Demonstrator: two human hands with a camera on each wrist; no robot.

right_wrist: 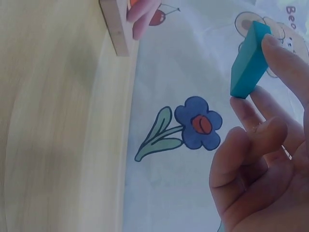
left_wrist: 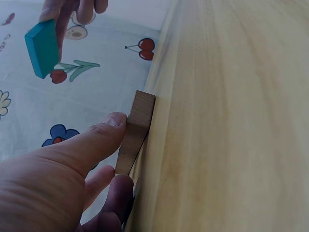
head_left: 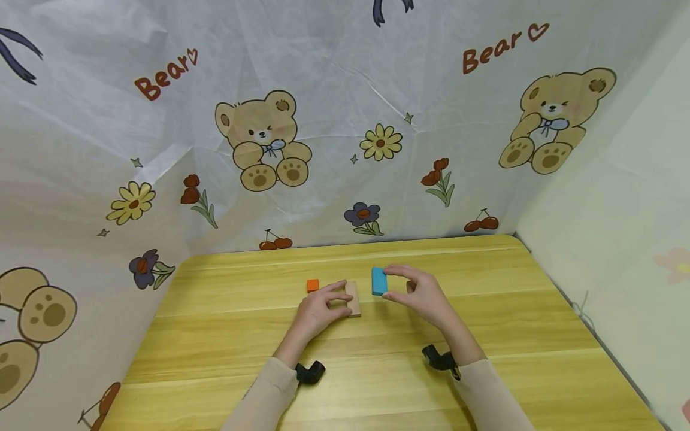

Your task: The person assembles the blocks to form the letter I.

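Note:
My right hand (head_left: 423, 294) pinches a blue rectangular block (head_left: 379, 282) between thumb and fingers, and holds it up off the table. In the right wrist view the blue block (right_wrist: 249, 60) is tilted, its ends between the thumb and a fingertip. My left hand (head_left: 318, 308) pinches a plain wooden block (head_left: 353, 299) that lies on the table, left of the blue one. The left wrist view shows the thumb on one side of the wooden block (left_wrist: 136, 130) and fingers at its far end. Just behind the left hand sits a small orange block (head_left: 312, 285), its lower part partly covered.
The yellow wood-grain table (head_left: 372, 377) ends at a fabric backdrop (head_left: 323, 54) printed with bears and flowers. A black wrist camera (head_left: 311, 372) is on the left wrist, another camera (head_left: 439, 359) on the right. A cable (head_left: 584, 311) runs beside the table's right edge.

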